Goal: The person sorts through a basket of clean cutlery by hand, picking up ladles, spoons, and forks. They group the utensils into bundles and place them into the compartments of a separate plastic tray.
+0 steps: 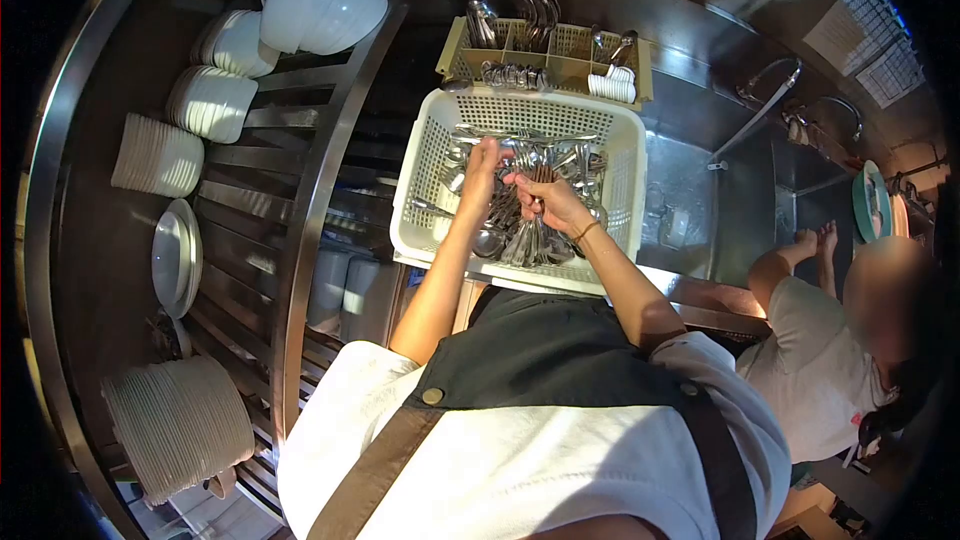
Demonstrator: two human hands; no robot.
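Note:
A white perforated plastic basket (pixel 628 190) full of loose metal cutlery (pixel 488 244) sits in front of me. My right hand (pixel 553 204) is closed around a bunch of forks (pixel 527 246) over the middle of the basket. Their handle ends point toward me and the tines fan out on the far side. Just left of the bunch, my left hand (pixel 481 176) hovers over the cutlery, seen edge-on. Its fingers are partly curled and apart, with the tips close to the tines. I see nothing held in it.
Behind the basket stands a divided cutlery holder (pixel 573 43) with sorted spoons and forks. To the right lies a metal sink (pixel 690 185) with faucets. A slatted rack (pixel 262 200) at left carries stacked bowls (pixel 213 105) and plates (pixel 180 425). A co-worker (pixel 800 340) is at right.

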